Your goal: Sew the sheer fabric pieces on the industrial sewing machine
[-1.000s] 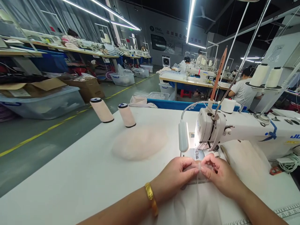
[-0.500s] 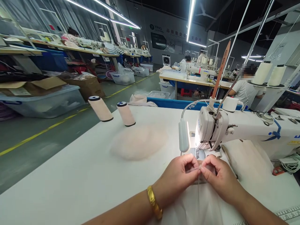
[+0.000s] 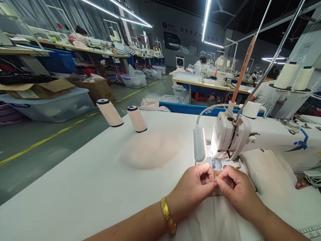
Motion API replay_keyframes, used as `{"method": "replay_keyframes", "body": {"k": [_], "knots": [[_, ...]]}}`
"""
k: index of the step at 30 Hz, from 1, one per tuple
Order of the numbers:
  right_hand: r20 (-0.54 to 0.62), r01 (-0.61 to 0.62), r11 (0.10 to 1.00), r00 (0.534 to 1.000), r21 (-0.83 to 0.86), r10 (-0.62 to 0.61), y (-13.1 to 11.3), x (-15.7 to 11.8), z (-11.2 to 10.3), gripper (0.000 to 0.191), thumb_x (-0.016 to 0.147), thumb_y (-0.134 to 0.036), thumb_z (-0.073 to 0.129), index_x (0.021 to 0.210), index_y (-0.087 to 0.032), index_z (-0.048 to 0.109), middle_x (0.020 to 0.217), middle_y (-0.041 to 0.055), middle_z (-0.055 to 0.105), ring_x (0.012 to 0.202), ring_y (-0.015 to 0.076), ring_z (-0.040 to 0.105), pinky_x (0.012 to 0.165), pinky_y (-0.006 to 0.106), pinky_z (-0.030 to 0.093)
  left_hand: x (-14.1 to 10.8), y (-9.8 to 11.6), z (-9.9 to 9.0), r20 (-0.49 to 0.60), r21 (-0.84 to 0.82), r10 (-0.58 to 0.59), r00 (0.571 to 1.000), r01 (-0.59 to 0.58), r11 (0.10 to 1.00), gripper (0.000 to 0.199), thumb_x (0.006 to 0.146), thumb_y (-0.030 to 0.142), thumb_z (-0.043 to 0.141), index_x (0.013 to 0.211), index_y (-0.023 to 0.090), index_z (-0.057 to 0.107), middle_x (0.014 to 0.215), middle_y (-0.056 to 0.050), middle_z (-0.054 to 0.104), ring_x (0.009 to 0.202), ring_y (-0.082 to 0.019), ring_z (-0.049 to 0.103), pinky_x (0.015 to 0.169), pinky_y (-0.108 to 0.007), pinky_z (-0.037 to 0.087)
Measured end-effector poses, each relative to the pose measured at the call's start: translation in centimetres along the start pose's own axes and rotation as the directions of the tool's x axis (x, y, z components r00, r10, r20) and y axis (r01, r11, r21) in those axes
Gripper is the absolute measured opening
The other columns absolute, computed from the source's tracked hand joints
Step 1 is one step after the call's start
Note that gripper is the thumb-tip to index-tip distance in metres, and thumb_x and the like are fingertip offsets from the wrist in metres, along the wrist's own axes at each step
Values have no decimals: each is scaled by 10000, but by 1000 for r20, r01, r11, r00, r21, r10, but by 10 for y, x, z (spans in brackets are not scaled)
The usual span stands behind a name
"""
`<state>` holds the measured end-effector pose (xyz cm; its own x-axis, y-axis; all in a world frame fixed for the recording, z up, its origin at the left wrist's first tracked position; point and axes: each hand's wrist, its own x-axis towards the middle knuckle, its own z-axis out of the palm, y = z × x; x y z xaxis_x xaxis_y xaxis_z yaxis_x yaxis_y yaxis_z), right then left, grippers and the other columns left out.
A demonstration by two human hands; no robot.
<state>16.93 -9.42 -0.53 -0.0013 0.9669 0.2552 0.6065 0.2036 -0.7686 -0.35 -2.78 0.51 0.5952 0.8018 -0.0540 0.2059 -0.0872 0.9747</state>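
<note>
Closer now, both hands (image 3: 215, 187) pinch sheer fabric (image 3: 215, 217).

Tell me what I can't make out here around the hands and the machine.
- Head view: the fabric edge pinched between left hand and right hand is hidden by the fingertips.
- The needle of the sewing machine is too small, partly behind the lamp.
- The white fabric is cut off by the bottom edge.
- The machine's right end runs off frame.
</note>
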Motion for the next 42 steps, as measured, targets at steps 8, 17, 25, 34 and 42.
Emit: {"method": "replay_keyframes", "body": {"k": [8,17,25,34,42], "knots": [[-17,18,1000,1000,-9,-18,-1,-1,1,166,904,-252,573,743,-229,605,681,-27,596,619,139,501,565,237,389,2,-3,2,18,-42,-2,1000,3,999,171,712,300,645,836,199,587,654,67,529,564,-107,437,525,-227,375],[-34,55,998,998,-33,-56,2,-2,1,172,918,-243,578,748,-235,601,720,-28,601,682,145,537,624,235,422,1,1,1,35,3,-46,998,46,999,171,707,341,634,685,196,546,628,50,506,587,-117,430,522,-228,351],[5,-23,1000,1000,6,23,1,-3,3,119,887,-208,559,771,-233,570,744,-30,579,701,146,517,624,235,413,0,-1,3,31,-27,-7,999,8,1000,180,676,328,625,651,197,503,639,45,515,609,-121,442,555,-237,367],[-47,66,998,997,15,-65,3,-2,4,128,864,-171,556,758,-238,579,750,-23,582,715,154,516,648,244,424,1,-2,3,50,-43,-23,999,25,999,166,711,304,664,833,197,627,696,43,554,662,-138,485,594,-247,406],[-79,18,999,997,-34,-21,3,-3,3,124,844,-171,572,745,-245,571,705,-33,563,679,158,530,617,242,450,0,1,0,70,-41,-32,997,35,999,143,729,329,640,739,197,587,660,44,519,622,-132,454,558,-243,380]]}}
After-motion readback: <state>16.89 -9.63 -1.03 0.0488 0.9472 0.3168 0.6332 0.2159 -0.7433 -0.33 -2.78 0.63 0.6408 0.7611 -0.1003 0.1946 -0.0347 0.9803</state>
